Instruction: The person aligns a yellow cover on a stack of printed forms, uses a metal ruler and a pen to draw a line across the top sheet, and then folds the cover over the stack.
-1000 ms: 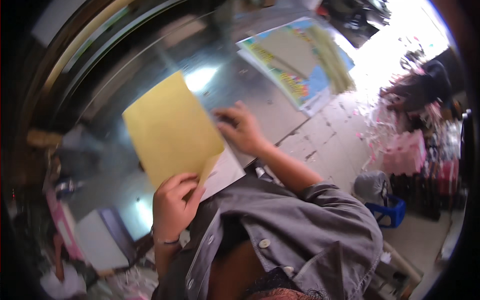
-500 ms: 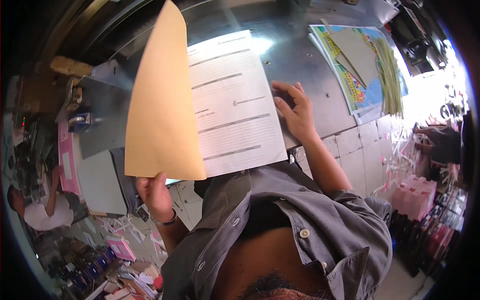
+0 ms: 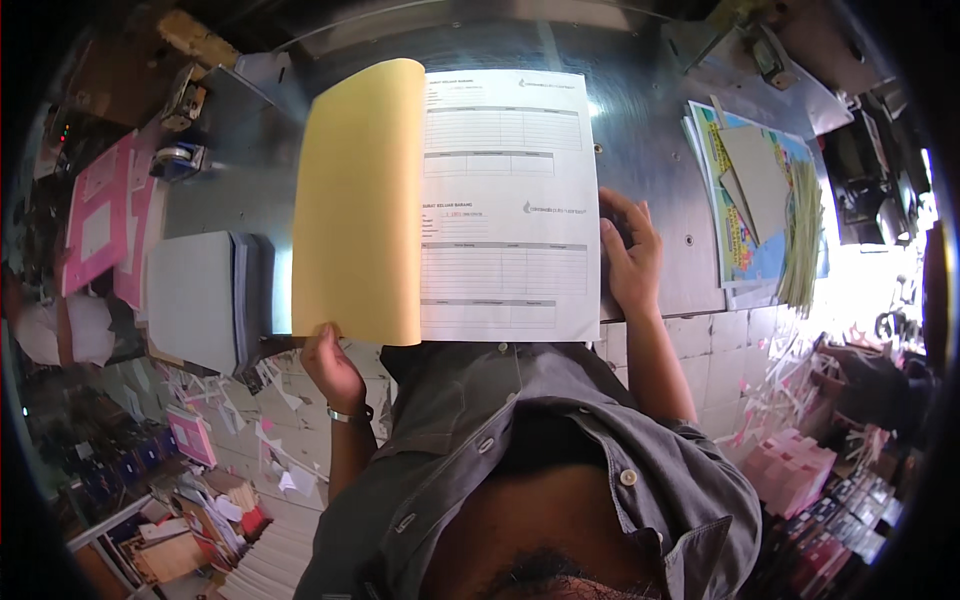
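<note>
Head view: printed form (image 3: 505,200) lies on metal table (image 3: 665,160). Yellow sheet (image 3: 358,210) folds up left of form; left hand (image 3: 335,372) pinches its lower-left corner. Right hand (image 3: 635,262) loosely curled, grasping nothing, at form's right edge.

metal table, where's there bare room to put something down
One bare patch lies between the right hand and the colourful printed sheets; another between the small blue device and the yellow sheet. Crowded: the left end, with pink sheets and a pale stack; the middle, under the white form.
</note>
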Tool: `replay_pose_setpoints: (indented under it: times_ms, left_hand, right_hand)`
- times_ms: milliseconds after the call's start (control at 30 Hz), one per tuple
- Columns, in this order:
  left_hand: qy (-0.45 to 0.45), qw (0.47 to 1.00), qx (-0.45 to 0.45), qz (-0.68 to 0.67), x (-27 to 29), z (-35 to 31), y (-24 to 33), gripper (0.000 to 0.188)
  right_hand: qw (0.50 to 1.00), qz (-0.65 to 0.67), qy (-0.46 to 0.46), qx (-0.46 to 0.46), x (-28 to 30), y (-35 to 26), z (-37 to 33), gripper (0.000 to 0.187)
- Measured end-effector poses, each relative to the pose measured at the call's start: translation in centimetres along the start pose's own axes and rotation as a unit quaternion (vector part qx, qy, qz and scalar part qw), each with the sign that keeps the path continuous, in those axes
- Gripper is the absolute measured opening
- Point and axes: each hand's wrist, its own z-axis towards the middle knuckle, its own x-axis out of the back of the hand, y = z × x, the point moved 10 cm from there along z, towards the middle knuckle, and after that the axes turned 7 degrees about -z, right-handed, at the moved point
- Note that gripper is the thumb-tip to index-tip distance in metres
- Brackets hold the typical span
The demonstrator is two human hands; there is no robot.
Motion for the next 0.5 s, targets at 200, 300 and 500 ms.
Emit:
replay_pose_setpoints:
  times_ms: [200,300,500]
  left_hand:
    - [-0.029,0.991,0.085,-0.095,-1.9,-1.3,-1.3,0.036]
    - [-0.063,0.954,0.188,-0.225,-5.4,-2.8,-1.8,0.043]
    - [-0.059,0.907,0.307,-0.281,-8.5,-4.9,-1.2,0.048]
  right_hand:
    - [0.998,0.05,-0.011,-0.021,-0.4,0.6,-1.0,0.038]
    - [0.964,0.245,-0.06,-0.082,-0.8,1.1,-3.3,0.05]
    - [0.912,0.363,-0.107,-0.156,-1.0,0.7,-7.6,0.063]
